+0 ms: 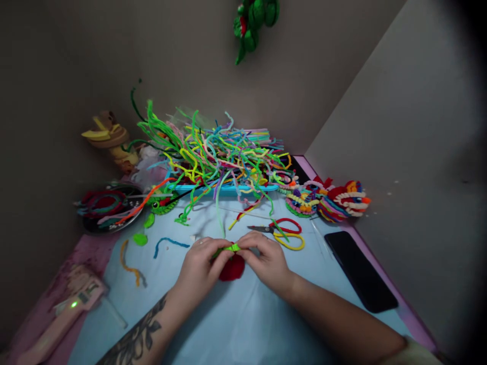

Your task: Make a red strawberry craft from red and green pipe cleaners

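Observation:
My left hand [203, 263] and my right hand [264, 258] meet over the middle of the light blue cloth. Between their fingertips they pinch a bright green pipe cleaner piece [233, 247], its ends hidden by my fingers. Just below my fingertips is a round red fuzzy piece [232, 268]; whether it is joined to the green piece I cannot tell. Beyond my right hand lie scissors [279, 232] with one red and one yellow handle loop.
A blue tray [243, 189] at the back overflows with colourful pipe cleaners [216, 152]. A glue gun [72, 309] with a lit green light lies left, near a dark bowl [131, 215]. On the right are a black phone [361, 271] and a multicoloured fuzzy figure [342, 203].

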Tool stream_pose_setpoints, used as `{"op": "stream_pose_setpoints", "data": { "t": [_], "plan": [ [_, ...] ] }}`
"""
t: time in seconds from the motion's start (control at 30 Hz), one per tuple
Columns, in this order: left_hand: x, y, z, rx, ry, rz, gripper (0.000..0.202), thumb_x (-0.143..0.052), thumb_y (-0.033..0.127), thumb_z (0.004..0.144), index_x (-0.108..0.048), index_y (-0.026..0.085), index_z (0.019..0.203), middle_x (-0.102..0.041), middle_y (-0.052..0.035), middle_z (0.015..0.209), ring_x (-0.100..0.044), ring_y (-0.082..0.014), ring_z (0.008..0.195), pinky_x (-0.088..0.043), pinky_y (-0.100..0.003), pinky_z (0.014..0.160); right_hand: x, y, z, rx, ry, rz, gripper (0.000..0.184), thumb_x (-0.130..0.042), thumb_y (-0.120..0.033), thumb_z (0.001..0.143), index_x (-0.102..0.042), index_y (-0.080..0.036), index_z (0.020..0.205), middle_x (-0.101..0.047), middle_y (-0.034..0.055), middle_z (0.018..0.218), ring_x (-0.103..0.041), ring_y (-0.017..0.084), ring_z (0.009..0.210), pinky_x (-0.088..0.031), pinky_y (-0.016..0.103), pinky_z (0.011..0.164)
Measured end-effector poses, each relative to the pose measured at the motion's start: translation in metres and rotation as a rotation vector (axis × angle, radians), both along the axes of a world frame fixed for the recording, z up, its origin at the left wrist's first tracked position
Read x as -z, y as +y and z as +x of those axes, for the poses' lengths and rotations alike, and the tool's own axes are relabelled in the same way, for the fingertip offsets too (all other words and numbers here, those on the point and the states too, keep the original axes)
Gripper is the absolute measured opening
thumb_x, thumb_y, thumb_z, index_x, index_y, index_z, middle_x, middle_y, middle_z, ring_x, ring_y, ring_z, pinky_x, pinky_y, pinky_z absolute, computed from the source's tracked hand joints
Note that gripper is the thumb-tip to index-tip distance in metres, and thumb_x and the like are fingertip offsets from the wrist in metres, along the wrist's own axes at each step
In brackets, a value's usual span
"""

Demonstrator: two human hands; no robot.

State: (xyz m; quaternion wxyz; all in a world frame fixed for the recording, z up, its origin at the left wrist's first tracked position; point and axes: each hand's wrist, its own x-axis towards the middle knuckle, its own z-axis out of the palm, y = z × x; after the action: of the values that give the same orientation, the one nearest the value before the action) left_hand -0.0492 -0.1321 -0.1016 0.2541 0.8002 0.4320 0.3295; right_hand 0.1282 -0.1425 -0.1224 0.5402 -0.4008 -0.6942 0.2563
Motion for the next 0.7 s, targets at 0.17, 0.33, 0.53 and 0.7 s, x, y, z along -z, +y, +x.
{"op": "stream_pose_setpoints", "data": {
  "t": [0.17, 0.33, 0.53, 0.7],
  "plan": [
    [0.002, -0.001, 0.002, -0.019, -0.045, -0.138, 0.015, -0.055, 0.026, 0.085, -0.068, 0.021, 0.090, -0.072, -0.0015, 0.086, -0.064, -0.0147, 0.078, -0.047, -0.025, 0.073, 0.000, 0.001, 0.000, -0.034, -0.035, 0.096, 0.016, -0.056, -0.010, 0.083, -0.065, -0.022, 0.086, -0.069, 0.0033, 0.080, -0.064, 0.015, 0.076, -0.052, 0.031, 0.073],
    [0.004, -0.001, 0.004, -0.050, -0.101, -0.253, 0.017, -0.053, 0.028, 0.085, -0.068, 0.020, 0.090, -0.072, -0.0013, 0.087, -0.065, -0.0143, 0.078, -0.048, -0.023, 0.073, -0.002, 0.003, 0.003, -0.016, -0.070, 0.101, 0.016, -0.056, -0.009, 0.083, -0.064, -0.022, 0.086, -0.069, 0.0025, 0.080, -0.064, 0.015, 0.078, -0.052, 0.031, 0.075],
    [0.001, 0.007, -0.005, -0.188, -0.138, -0.270, 0.026, -0.059, 0.032, 0.079, -0.065, 0.018, 0.100, -0.069, -0.0044, 0.094, -0.063, -0.0162, 0.079, -0.049, -0.026, 0.073, 0.004, 0.013, 0.022, 0.323, 0.082, -0.156, 0.007, -0.063, -0.023, 0.081, -0.061, -0.021, 0.088, -0.065, 0.0039, 0.085, -0.063, 0.017, 0.079, -0.052, 0.030, 0.070],
    [-0.002, 0.012, -0.009, -0.259, -0.237, -0.316, 0.031, -0.057, 0.036, 0.080, -0.064, 0.017, 0.104, -0.067, -0.0033, 0.081, -0.062, -0.0150, 0.071, -0.049, -0.025, 0.066, 0.012, 0.017, 0.028, 0.308, 0.113, -0.215, 0.010, -0.064, -0.027, 0.080, -0.060, -0.021, 0.087, -0.065, 0.0041, 0.084, -0.063, 0.018, 0.079, -0.052, 0.030, 0.070]
  ]
}}
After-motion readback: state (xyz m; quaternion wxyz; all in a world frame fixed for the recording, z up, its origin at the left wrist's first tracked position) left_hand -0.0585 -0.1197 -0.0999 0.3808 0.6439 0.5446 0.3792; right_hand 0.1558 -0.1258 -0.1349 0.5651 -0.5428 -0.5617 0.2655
